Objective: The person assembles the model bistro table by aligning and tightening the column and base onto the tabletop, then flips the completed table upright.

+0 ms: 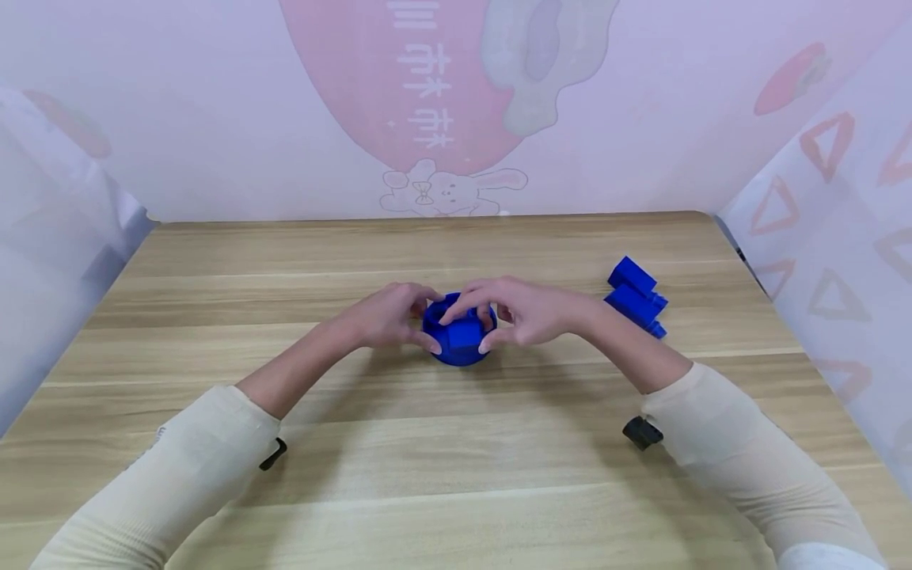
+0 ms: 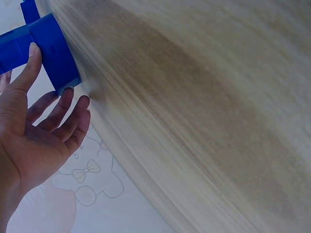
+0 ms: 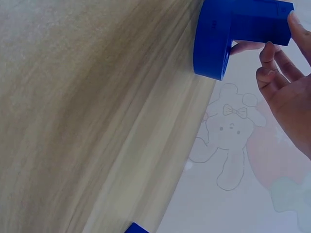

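Note:
A round blue plastic base point(image 1: 458, 360) sits on the table in the middle of the head view. From its top stands a blue block point(image 1: 465, 335), which juts out clearly in the right wrist view point(image 3: 260, 23). My left hand point(image 1: 390, 317) holds the base by its left side, thumb near, fingers far. In the left wrist view, that thumb lies at the rim of the base point(image 2: 59, 60). My right hand point(image 1: 536, 310) pinches the upper end of the block between thumb and fingers, its index finger reaching over the base.
Right of the hands, beyond my right forearm, lie several blue pieces point(image 1: 632, 305) with small round ends, close together. The wooden table point(image 1: 399, 475) backs onto a printed white cloth point(image 1: 235, 103). Dark wrist camera parts point(image 1: 643, 433) hang under my sleeves.

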A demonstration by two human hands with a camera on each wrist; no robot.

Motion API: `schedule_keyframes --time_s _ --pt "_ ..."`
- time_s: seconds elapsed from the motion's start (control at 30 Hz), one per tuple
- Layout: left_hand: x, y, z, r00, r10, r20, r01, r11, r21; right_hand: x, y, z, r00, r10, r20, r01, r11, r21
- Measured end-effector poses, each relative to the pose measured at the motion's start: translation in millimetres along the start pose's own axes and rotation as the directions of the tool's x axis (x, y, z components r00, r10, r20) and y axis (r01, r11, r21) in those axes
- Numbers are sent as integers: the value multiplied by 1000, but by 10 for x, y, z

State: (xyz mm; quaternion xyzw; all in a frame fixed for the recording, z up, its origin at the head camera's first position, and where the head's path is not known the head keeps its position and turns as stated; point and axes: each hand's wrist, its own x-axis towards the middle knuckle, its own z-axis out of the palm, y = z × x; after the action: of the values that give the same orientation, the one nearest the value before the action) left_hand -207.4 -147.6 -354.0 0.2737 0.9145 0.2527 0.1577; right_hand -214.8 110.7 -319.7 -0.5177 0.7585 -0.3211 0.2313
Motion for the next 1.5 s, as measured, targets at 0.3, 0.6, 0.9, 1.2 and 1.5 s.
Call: schedule_keyframes --time_s 0.3,0.6,0.9,1.2,1.5 --pt "-8 20 12 1000 -2 -8 2 1000 -2 -50 97 95 986 20 -168 -22 1000 -9" --pt "1 21 5 1000 -12 -6 13 1000 14 -4 95 264 915 -91 -394 17 982 -187" --pt "3 23 -3 999 -22 -28 23 999 33 0 80 294 897 -66 -436 2 989 -145" --pt "-1 21 -7 999 -29 -35 30 999 39 -10 66 328 882 9 -471 -25 999 -27" --pt "-5 29 -1 999 -32 -37 33 999 31 -14 75 358 872 31 -488 -21 999 25"
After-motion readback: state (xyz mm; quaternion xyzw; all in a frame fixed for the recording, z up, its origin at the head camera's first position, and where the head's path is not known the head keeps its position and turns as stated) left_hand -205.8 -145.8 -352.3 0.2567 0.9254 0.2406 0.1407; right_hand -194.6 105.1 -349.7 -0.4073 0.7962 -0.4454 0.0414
